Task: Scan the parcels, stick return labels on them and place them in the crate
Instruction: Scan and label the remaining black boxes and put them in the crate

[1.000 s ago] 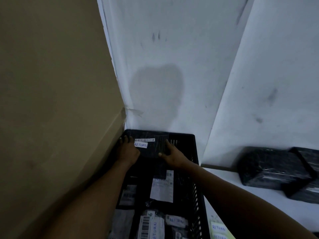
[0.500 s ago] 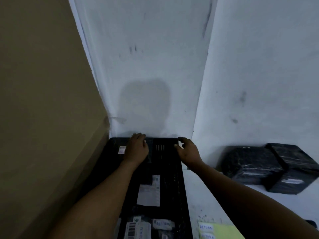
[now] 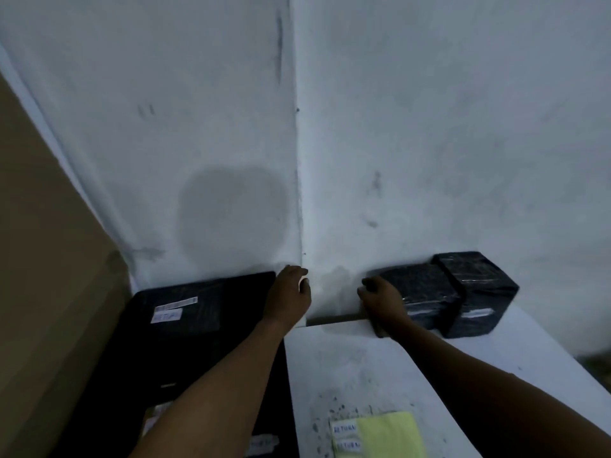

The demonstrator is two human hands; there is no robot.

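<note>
Parcels (image 3: 443,292) — two on the table (image 3: 380,365); right hand (image 3: 383,300) touches one, left hand (image 3: 289,297) loose, empty.

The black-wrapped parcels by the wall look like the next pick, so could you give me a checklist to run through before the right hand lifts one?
1. Right hand at the nearer parcel: ok, it rests against the parcel's left end.
2. Grip closed on it: cannot tell, the fingers are blurred.
3. Left hand free to help: ok, it holds nothing and hovers near the crate corner.
4. Last parcel is in the crate with its RETURN label: ok.
5. Return labels ready on the table: ok, two show beside the yellow sheet.
6. Scanner at hand: cannot tell, none in view.
</note>
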